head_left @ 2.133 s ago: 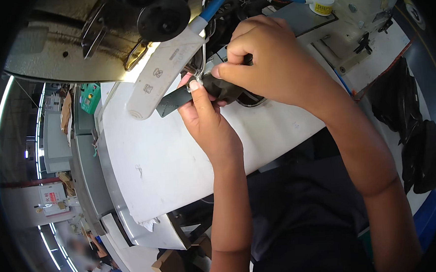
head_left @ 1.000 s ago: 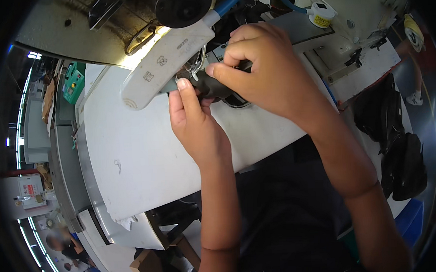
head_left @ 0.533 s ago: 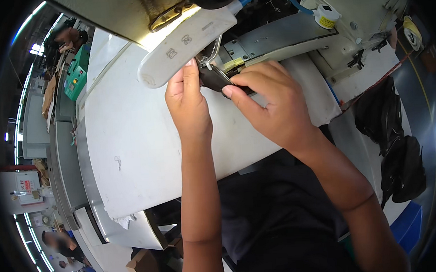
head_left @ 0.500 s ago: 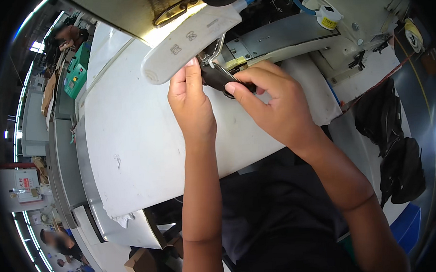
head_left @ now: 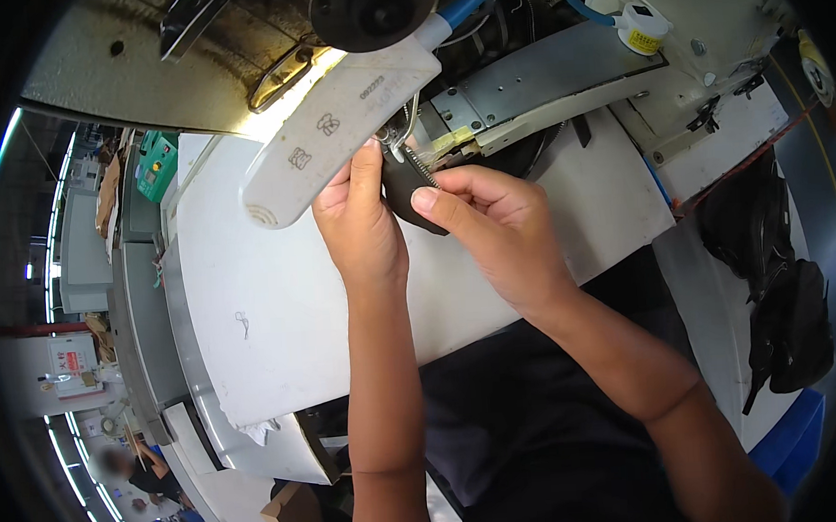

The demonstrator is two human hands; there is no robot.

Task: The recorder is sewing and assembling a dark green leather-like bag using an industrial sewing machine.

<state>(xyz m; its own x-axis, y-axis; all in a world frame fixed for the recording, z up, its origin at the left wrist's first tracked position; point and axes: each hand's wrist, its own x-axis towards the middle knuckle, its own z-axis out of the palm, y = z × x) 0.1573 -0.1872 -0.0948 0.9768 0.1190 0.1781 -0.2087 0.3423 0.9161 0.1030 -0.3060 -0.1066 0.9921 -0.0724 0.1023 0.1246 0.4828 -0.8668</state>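
Note:
A black fabric piece (head_left: 413, 203) with a toothed zipper edge (head_left: 421, 168) lies at the stitching point of a sewing machine (head_left: 115, 74). My right hand (head_left: 507, 237) pinches its near right edge between thumb and fingers. My left hand (head_left: 361, 226) is closed at the piece's left side, thumb upward, close to the metal presser parts (head_left: 394, 135). Its other fingers are partly hidden under a long pale grey cover (head_left: 336, 133), which also hides some of the stitching area.
Behind my hands runs the machine's narrow metal bed arm (head_left: 541, 77). A white table (head_left: 281, 353) spreads beneath, with a loose thread on it. Black bags or garments (head_left: 769, 280) lie at the right, above a blue bin (head_left: 791, 440). Another person (head_left: 150, 469) works far left.
The whole view has shifted, bringing more of the machine head in. The black piece now points more steeply toward me, and my right hand has moved left and nearer my left hand.

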